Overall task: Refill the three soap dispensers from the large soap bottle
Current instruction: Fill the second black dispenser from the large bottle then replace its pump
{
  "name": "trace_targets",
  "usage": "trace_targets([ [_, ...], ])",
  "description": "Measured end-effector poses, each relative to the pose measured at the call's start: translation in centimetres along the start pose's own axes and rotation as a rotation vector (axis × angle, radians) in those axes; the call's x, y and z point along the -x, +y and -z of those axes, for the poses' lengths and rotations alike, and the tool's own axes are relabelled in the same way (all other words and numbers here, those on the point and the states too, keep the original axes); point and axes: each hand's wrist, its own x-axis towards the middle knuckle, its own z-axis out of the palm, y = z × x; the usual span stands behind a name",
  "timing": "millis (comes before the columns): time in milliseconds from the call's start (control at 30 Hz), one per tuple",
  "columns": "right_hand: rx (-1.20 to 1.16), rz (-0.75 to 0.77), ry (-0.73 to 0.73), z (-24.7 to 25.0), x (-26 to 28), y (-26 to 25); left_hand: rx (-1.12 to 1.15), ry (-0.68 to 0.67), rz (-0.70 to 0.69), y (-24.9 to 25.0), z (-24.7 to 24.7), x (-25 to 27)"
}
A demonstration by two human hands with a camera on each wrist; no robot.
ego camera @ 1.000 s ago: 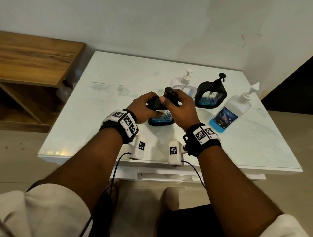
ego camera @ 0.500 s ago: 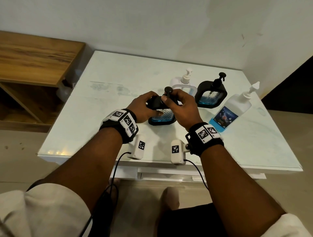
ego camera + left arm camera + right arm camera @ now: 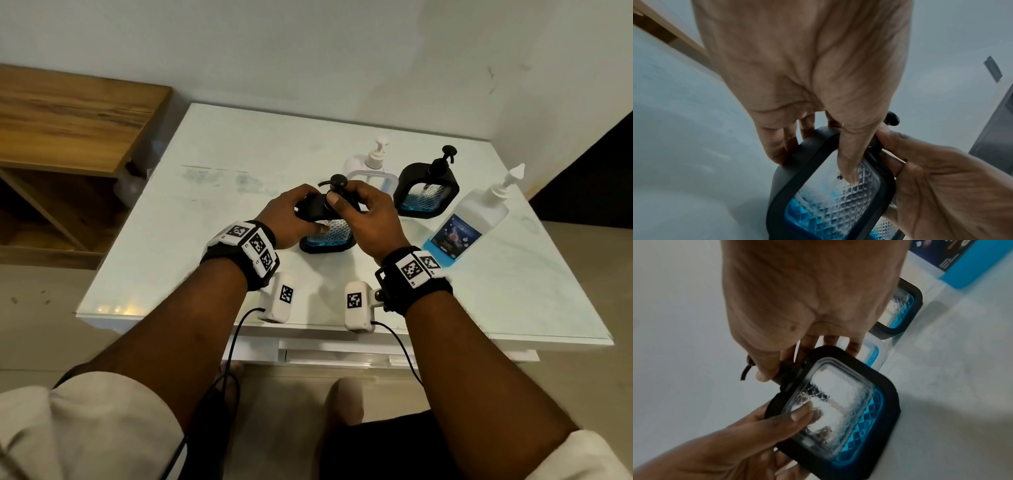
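Head view: hands-held dispenser (image 3: 327, 236) upright

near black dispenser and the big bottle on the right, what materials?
Near black dispenser: matte black frame, likely plastic or silicone, no glare; clear window with a diamond-embossed pattern, glass or hard plastic, can't tell which. Large soap bottle: translucent whitish plastic by its look, blue liquid showing at the base, glossy printed label, white plastic pump.

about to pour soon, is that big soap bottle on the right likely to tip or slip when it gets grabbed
The large soap bottle is tall, narrow and topped by a long pump, so a sideways knock could probably tip it. Blue liquid shows only near its base, so it is likely light and bottom-weighted. Its smooth plastic and glossy label may be slippery.
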Motion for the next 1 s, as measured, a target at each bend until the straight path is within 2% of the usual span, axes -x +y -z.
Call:
trace_targets([
  [267, 0.061, 0.046, 0.113, -1.7, 0.2, 0.1, 0.034, -0.003, -0.017, 0.0, 0.1, 0.0],
  [500, 0.088, 0.033, -0.133, 0.5, -0.4, 0.4, 0.031, -0.013, -0.015, -0.1, 0.1, 0.0],
  [733, 0.097, 0.102, 0.067, -0.9, 0.1, 0.7, 0.028, 0.023, -0.029, -0.3, -0.1, 0.0],
  [867, 0.080, 0.112, 0.241, -2.5, 0.6, 0.6, 0.020, 0.045, -0.036, -0.7, -0.2, -0.2],
  [933, 0.065, 0.084, 0.244, -2.7, 0.5, 0.5, 0.022, 0.046, -0.038, -0.7, -0.2, -0.1],
  [1000, 0.046, 0.031, 0.160, -2.2, 0.1, 0.4, 0.016, 0.045, -0.037, -0.8, -0.2, -0.2],
])
